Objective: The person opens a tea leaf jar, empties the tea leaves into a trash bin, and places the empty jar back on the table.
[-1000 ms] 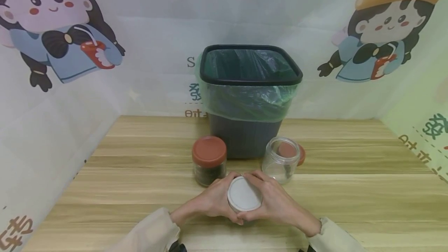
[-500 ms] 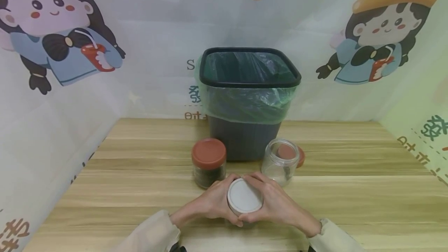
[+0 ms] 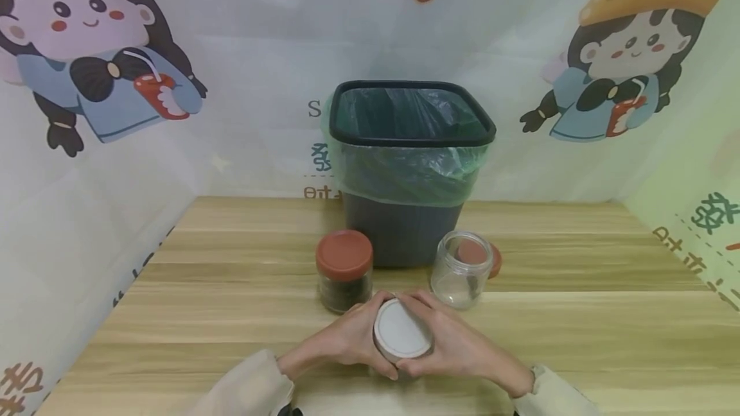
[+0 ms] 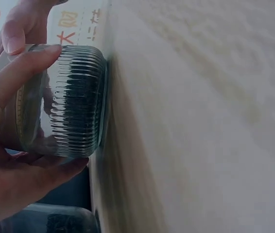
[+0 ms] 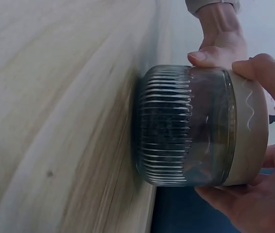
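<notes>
A ribbed glass jar (image 5: 165,126) with dark contents stands upright on the wooden table, a pale lid (image 3: 401,331) on its top. My left hand (image 3: 354,340) grips it from the left, with thumb and fingers round the glass in the left wrist view. From the other side my right hand (image 3: 459,343) holds the lid, thumb at the near edge and fingers at the far edge. Just beyond my left hand is a jar with a red lid (image 3: 344,255) and dark contents. An uncapped clear jar (image 3: 460,278) stands beyond my right hand.
Behind the jars stands a dark bin (image 3: 399,230) lined with a green plastic bag (image 3: 405,175). Another red lid (image 3: 495,260) lies partly behind the uncapped jar. Printed cloth (image 3: 254,95) walls in the wooden table (image 3: 578,332) at the back and sides.
My right fingers have shifted over the pale lid, baring more of it half a second ago and covering more now. Both hands stay on the jar. The head view has tilted slightly.
</notes>
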A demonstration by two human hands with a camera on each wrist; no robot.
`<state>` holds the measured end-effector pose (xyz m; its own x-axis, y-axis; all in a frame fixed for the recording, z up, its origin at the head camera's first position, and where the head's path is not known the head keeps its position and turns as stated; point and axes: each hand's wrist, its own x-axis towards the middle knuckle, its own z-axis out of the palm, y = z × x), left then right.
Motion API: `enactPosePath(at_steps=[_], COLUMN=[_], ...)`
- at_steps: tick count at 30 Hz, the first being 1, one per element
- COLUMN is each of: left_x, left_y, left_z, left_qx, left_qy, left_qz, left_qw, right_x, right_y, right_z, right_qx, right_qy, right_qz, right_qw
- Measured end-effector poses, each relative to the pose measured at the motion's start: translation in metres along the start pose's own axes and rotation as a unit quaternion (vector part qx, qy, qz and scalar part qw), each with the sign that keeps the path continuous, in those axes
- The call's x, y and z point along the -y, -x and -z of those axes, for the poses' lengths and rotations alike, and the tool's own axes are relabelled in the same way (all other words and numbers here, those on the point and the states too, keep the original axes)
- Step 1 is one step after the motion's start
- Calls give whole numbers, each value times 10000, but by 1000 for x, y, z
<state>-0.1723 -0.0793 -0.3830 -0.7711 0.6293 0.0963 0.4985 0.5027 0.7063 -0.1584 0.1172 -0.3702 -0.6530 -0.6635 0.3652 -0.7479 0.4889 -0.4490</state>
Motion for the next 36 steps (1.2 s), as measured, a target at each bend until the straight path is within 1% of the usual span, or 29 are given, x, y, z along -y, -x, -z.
enactPosePath(at_steps=[3, 5, 7, 10, 14, 17, 20, 23, 27, 31, 36], left_x=[-2, -3, -4, -5, -5, -4, -3, -2, 0, 0, 1], left_y=[1, 3, 4, 6, 6, 5, 4, 4, 3, 3, 2], left_z=[1, 2, 2, 0, -3, -4, -3, -2, 0, 0, 0], left_qx=[-11, -23, -71, -189, -332, -343, -289, -201, -79, 16, 14], left_qy=[-20, -19, -66, -172, -203, -172, -157, -98, 23, 115, 90], left_qz=[34, 33, 8, -75, -77, -43, -30, 7, 75, 139, 67], left_qw=[10000, 10000, 10000, 9996, 9992, 9993, 9995, 9997, 9999, 9998, 9999], right_x=[2, 4, 6, 10, 14, 15, 15, 13, 9, 5, -1], right_y=[2, 3, 3, 3, 2, 2, 3, 3, 2, 0, -1], right_z=[-1, -2, -4, -8, -12, -14, -14, -11, -6, 1, 6], right_qx=[-7, -103, -307, -728, -1179, -1279, -1203, -1009, -644, -215, 214], right_qy=[110, 198, 310, 506, 774, 790, 686, 538, 338, 11, -309], right_qz=[-174, -350, -510, -721, -710, -616, -582, -558, -484, -397, -236], right_qw=[9998, 9991, 9977, 9935, 9875, 9867, 9886, 9919, 9962, 9990, 9990])
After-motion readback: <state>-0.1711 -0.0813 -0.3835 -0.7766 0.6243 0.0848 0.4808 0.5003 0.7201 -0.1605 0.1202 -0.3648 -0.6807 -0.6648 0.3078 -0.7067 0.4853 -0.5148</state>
